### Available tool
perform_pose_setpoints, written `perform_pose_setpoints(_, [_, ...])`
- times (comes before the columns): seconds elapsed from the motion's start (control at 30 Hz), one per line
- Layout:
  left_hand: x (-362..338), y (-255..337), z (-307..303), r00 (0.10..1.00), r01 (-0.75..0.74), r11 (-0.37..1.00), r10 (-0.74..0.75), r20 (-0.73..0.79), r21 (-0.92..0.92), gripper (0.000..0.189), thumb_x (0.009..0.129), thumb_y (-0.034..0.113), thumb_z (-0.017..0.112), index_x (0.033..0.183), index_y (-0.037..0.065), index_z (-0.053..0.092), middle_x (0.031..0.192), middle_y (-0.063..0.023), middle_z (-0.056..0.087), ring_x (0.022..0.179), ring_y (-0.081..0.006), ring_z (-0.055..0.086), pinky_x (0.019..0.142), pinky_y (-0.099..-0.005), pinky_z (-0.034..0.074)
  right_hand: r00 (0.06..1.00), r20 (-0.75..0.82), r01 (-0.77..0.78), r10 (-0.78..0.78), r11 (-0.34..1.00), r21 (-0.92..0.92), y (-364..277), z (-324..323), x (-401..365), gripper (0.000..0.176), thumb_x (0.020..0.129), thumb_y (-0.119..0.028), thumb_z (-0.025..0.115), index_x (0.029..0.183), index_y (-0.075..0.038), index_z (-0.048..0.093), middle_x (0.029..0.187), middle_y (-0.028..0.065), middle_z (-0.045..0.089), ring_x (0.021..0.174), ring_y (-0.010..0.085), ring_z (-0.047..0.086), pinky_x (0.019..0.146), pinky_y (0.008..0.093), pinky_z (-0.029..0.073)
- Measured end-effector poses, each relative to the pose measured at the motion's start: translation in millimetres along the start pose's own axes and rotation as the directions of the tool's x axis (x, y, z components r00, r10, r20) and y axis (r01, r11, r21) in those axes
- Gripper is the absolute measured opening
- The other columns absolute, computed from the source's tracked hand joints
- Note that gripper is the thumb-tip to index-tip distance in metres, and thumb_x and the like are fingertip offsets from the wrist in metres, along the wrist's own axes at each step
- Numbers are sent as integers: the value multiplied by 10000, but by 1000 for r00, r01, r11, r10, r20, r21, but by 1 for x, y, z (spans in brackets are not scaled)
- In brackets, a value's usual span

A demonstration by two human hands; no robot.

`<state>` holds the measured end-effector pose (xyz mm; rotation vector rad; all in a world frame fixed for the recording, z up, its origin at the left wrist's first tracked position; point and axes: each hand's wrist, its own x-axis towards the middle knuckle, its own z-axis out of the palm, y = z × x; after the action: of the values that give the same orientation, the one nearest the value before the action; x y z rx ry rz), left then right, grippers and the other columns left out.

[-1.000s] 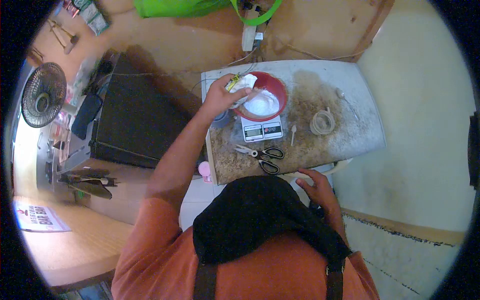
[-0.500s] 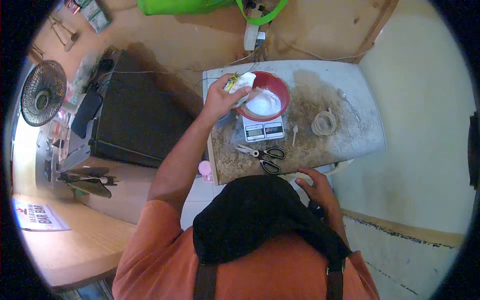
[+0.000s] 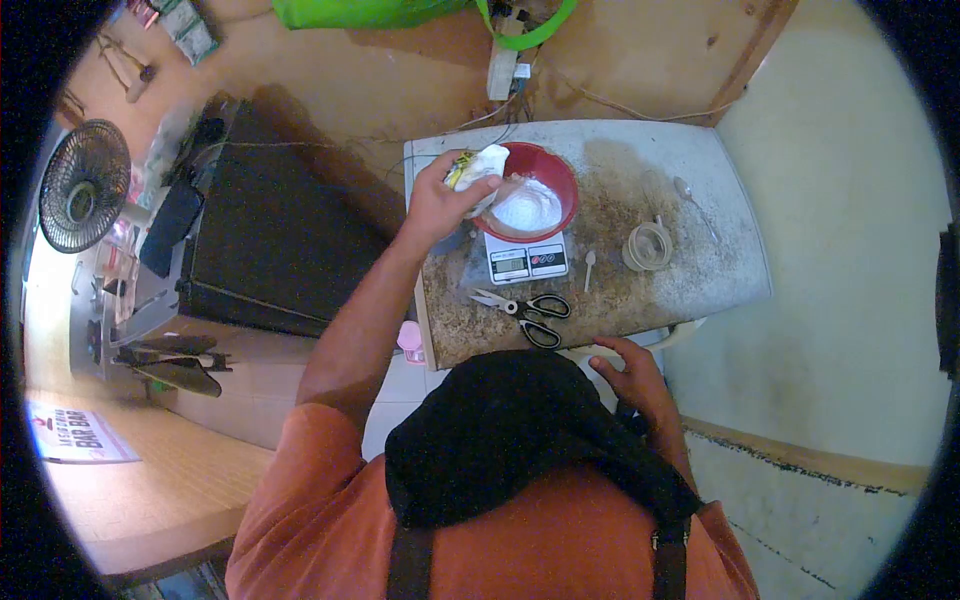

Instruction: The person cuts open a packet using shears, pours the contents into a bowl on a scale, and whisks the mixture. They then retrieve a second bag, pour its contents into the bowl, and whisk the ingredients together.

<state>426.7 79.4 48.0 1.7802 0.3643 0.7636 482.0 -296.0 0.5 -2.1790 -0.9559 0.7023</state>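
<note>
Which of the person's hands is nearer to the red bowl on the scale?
Left. The left hand holds a white bag at the rim of the red bowl; the right hand is at the near edge of the table, apart from it.

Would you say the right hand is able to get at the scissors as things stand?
Probably yes: the right hand sits at the table edge, the scissors lie close by, with nothing between them.
</note>
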Motion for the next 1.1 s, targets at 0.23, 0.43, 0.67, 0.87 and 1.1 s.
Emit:
perform_pose_setpoints(0.23, [-30,15,-7,981,-64,992,82,-175,104,456,738,164,806,1099,-17,593,979,-81,663,859,-151,625,775,-296,511,1000,3,26,-26,999,-36,3,1,1,442,863,-367,650,1184,-68,597,1172,193,605,1110,360,557,973,418,427])
perform_pose_setpoints(0.43, [-86,33,-15,873,-166,984,119,-473,-58,495,733,196,792,1131,9,563,1047,-126,612,953,-182,591,842,-324,480,999,39,-4,2,999,53,4,4,6,449,859,-358,661,1196,-70,591,1190,193,597,1134,345,546,987,410,415])
perform_pose_setpoints(0.67, [-145,50,-15,893,-225,901,40,-448,-370,879,677,422,832,1300,64,326,1022,-136,578,987,-272,596,925,-461,464,998,-35,59,-56,993,103,22,23,40,407,830,-236,708,1176,-48,603,1035,141,669,928,238,647,716,341,508])
perform_pose_setpoints(0.87, [-186,50,-4,891,-282,904,123,-436,-321,827,708,340,824,1306,107,302,1002,-144,584,953,-255,595,1000,-570,389,965,-262,-25,-31,978,-206,87,38,133,305,773,-252,741,970,-35,654,770,127,664,693,251,644,651,356,503])
perform_pose_setpoints(1.1, [-215,61,11,859,-268,963,232,-456,-16,765,732,180,804,1314,109,312,1009,-158,595,951,-274,600,973,-560,421,944,-311,49,-106,981,-187,99,39,181,271,744,-268,747,822,-19,673,733,154,661,662,277,645,646,376,510])
